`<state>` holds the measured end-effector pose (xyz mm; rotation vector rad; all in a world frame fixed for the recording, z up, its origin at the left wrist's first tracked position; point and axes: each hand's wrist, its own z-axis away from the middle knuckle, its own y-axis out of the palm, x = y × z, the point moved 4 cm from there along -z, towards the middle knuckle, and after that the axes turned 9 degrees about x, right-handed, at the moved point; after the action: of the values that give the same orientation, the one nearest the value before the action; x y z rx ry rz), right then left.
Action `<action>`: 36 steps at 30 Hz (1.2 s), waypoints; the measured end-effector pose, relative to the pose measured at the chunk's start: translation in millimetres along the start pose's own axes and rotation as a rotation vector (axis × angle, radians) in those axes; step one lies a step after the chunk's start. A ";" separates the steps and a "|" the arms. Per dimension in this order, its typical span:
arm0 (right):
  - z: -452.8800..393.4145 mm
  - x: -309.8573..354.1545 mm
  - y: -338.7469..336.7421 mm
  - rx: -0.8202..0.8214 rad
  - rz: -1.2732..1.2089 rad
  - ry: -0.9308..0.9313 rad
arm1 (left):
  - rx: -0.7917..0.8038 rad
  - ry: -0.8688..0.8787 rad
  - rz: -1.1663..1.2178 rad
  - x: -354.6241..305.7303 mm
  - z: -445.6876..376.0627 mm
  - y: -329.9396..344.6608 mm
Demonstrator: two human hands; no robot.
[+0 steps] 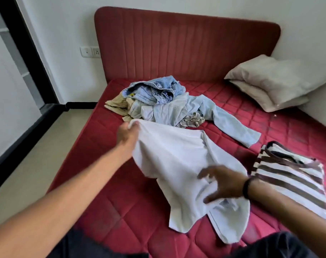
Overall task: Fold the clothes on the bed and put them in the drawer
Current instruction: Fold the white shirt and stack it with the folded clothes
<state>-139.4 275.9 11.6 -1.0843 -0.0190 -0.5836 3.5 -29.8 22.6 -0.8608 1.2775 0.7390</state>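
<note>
You are spreading the white shirt on the red bed to fold it: your left hand pinches its far edge, your right hand hovers over it with spread fingers (blurred). Next, lay it flat and smooth.

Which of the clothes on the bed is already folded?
The brown-and-white striped shirt, lying flat and squared off by itself. The others sit crumpled in a pile or hang from the hands.
</note>
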 end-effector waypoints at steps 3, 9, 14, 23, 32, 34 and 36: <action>-20.7 13.7 83.5 0.087 0.028 -0.047 | -0.073 -0.177 0.224 1.8 -24.1 -42.0; -31.5 33.1 97.2 -0.468 0.221 -0.254 | -0.041 -0.245 0.506 -22.5 -29.8 -77.1; 9.2 28.4 -3.6 -0.840 -0.292 -0.185 | -0.121 -0.171 0.586 -21.0 -59.8 -135.5; 27.0 6.8 -81.7 -1.134 -0.888 0.172 | 0.357 0.173 0.331 -111.0 40.5 -98.8; 11.4 187.9 -151.4 -1.026 -0.345 -0.259 | 0.008 1.021 -0.664 -204.5 108.4 -41.4; 25.1 178.2 -180.5 -1.081 -0.412 -0.235 | -0.027 1.009 -0.649 -202.4 102.9 -43.7; 50.8 172.5 -205.4 -1.099 -0.443 -0.218 | 0.055 0.925 -0.658 -191.5 100.5 -38.1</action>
<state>-73.0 174.5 256.2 -2.2443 -0.1438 -0.9012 56.7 38.3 224.5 -1.5597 1.6387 -0.2779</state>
